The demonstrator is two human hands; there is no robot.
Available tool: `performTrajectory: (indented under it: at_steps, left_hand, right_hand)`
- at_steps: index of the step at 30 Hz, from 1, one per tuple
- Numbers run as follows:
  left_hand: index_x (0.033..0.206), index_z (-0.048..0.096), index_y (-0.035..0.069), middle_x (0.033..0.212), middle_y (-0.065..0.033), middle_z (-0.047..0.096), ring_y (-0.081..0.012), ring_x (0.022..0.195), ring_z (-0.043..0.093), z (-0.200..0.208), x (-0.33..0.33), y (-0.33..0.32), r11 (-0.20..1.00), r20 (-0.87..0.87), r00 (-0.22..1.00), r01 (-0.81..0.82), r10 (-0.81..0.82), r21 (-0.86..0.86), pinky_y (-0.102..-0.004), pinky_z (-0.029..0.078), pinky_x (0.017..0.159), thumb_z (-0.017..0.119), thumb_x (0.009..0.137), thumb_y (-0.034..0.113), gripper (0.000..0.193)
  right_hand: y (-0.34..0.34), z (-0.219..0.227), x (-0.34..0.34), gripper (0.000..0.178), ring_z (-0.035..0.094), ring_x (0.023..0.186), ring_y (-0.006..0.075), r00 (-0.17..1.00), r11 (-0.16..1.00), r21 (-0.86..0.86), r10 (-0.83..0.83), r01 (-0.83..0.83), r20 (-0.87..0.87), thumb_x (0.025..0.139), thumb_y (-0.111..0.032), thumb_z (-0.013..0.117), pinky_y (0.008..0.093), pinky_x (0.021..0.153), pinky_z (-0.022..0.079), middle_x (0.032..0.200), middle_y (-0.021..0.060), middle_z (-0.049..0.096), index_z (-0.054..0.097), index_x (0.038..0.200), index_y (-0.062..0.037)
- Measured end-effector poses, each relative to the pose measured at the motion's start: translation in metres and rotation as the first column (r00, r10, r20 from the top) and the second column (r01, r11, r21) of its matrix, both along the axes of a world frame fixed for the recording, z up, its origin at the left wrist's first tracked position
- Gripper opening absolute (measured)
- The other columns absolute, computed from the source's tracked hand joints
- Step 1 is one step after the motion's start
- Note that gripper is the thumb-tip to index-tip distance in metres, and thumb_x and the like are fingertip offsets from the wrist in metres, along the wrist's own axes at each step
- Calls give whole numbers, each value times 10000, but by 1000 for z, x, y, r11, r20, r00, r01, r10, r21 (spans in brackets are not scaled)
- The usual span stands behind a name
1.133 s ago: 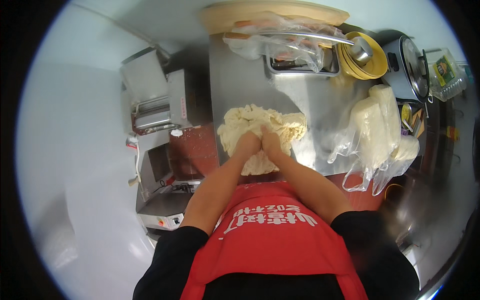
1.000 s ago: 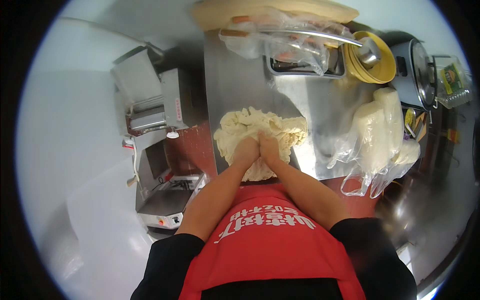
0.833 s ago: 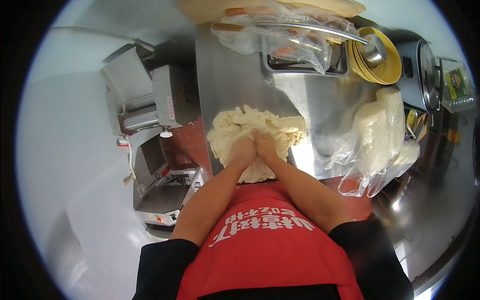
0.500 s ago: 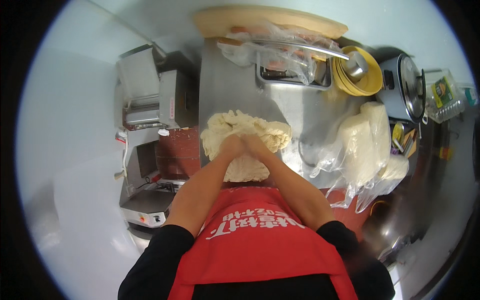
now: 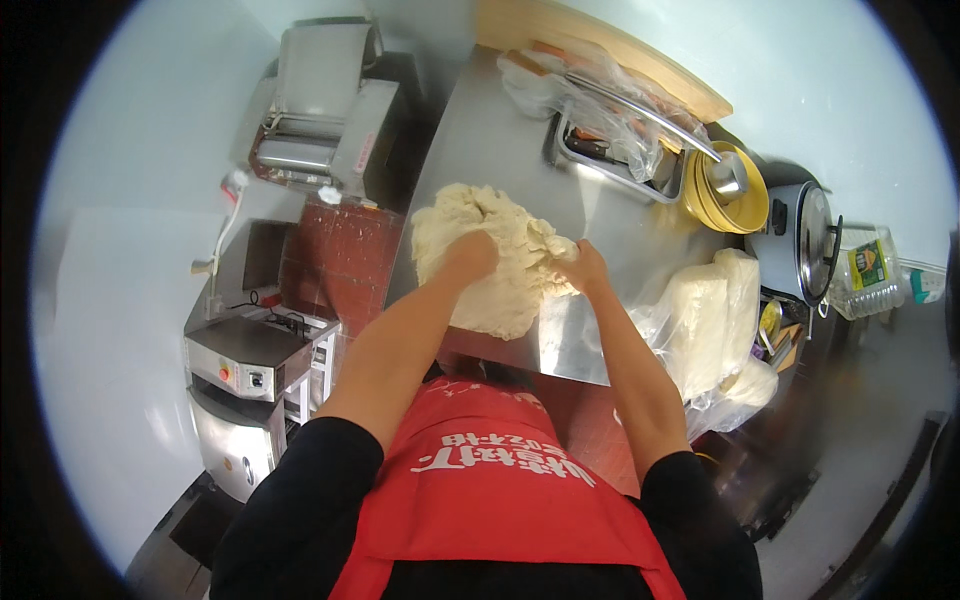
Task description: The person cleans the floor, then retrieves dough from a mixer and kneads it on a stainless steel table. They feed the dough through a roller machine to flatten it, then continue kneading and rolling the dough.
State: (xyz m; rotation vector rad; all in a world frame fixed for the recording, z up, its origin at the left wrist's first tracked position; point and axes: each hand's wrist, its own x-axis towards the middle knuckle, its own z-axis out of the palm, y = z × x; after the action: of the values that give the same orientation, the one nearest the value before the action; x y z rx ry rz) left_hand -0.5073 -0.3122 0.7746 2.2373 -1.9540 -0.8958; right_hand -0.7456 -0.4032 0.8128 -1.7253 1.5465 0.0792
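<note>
Plainly, a big mass of dough lies on the steel tabletop, and both hands are on it. The left hand presses into its upper middle; the fingers are sunk out of sight, so I cannot tell how that grip stands. The right hand is at the dough's 3 o'clock edge, its grip pinching the ragged rim.

Taking the dough as the clock's centre, a grey metal tray sits between 1 and 2 o'clock. It holds a dark-handled tool and other things, partly covered by a crumpled clear bag. Toward 2 o'clock, beyond the tray, yellow bowls are nested together, with a metal ladle resting in the top one. At 3 o'clock stands a pale-blue cooker, its lid on, the contents hidden; farther out is a clear plastic jug with a green label. Between 3 and 4 o'clock, transparent plastic bags are bulging with something pale.
</note>
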Motion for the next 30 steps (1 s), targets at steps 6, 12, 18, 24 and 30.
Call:
performTrajectory:
  at_steps: [6, 12, 18, 24, 30]
  left_hand:
    - [716, 713, 64, 750, -198, 669, -340, 730, 667, 19, -4, 25, 921, -322, 893, -369, 314, -123, -435, 520, 666, 589, 737, 122, 138]
    - [628, 615, 47, 623, -143, 624, -324, 554, 564, 46, -39, 64, 830, -674, 690, -519, 265, -205, -359, 444, 548, 554, 727, 29, 118]
    - [700, 708, 91, 742, -152, 681, -349, 717, 667, 48, -50, 42, 968, -213, 961, -209, 177, -141, -450, 527, 650, 629, 760, 188, 139]
    - [761, 743, 91, 819, -186, 700, -377, 796, 682, 45, -41, 25, 970, -142, 964, -209, 226, 126, -481, 544, 730, 629, 779, 221, 174]
    - [826, 739, 46, 889, -216, 702, -394, 856, 682, 29, -36, -1, 950, -122, 980, -119, 160, 290, -475, 542, 763, 636, 779, 225, 212]
  right_hand:
    - [65, 33, 25, 683, 655, 982, 378, 956, 963, -27, -261, 267, 137, 753, -459, 738, 423, 868, 517, 1040, 266, 667, 556, 1197, 27]
    - [73, 12, 96, 889, 564, 1172, 446, 992, 991, -16, -129, 129, 2, 828, -616, 610, 471, 992, 445, 1273, 340, 550, 426, 1380, 56]
    - [48, 32, 35, 506, 638, 695, 313, 984, 983, -87, -151, 159, 97, 890, -494, 590, 403, 655, 495, 773, 139, 669, 637, 862, 9]
    - [82, 5, 72, 328, 457, 460, 174, 582, 520, 777, -773, 355, 252, 869, -293, 553, 352, 417, 344, 552, 34, 490, 562, 662, -39]
    - [84, -33, 84, 331, 486, 451, 215, 821, 946, 139, -323, 292, 471, 916, -219, 523, 408, 405, 344, 604, 122, 564, 614, 740, 46]
